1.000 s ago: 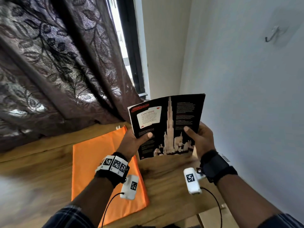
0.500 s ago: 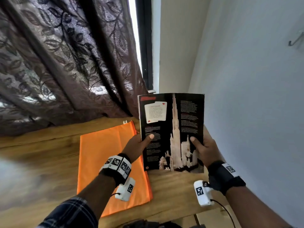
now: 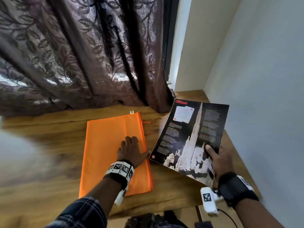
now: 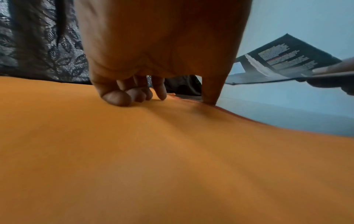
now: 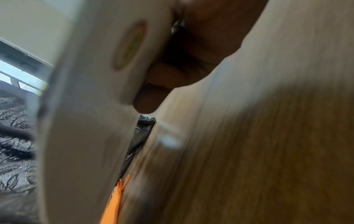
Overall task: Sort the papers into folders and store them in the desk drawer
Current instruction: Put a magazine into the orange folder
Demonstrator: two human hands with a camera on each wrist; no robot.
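An orange zip folder (image 3: 105, 145) lies flat on the wooden desk (image 3: 49, 142). My left hand (image 3: 136, 145) rests on its right half, bent fingertips (image 4: 118, 97) touching the fabric and the thumb at the zipper edge. It holds nothing. My right hand (image 3: 213, 153) grips the lower right corner of a black printed paper with a tall tower picture (image 3: 192, 134), thumb on top and fingers (image 5: 151, 98) under its pale back (image 5: 86, 121). The paper hangs tilted just above the desk, right of the folder (image 4: 153, 151).
A dark patterned curtain (image 3: 82, 55) hangs behind the desk and touches its back edge. A pale wall (image 3: 263, 79) runs along the desk's right side. The folder's orange zipper pull (image 3: 146, 122) lies beside its top right corner. A dark object (image 3: 153, 219) sits below the front edge.
My left hand has let go of the paper and come down onto the orange folder. My right hand alone now holds the paper, lower and tilted, to the right.
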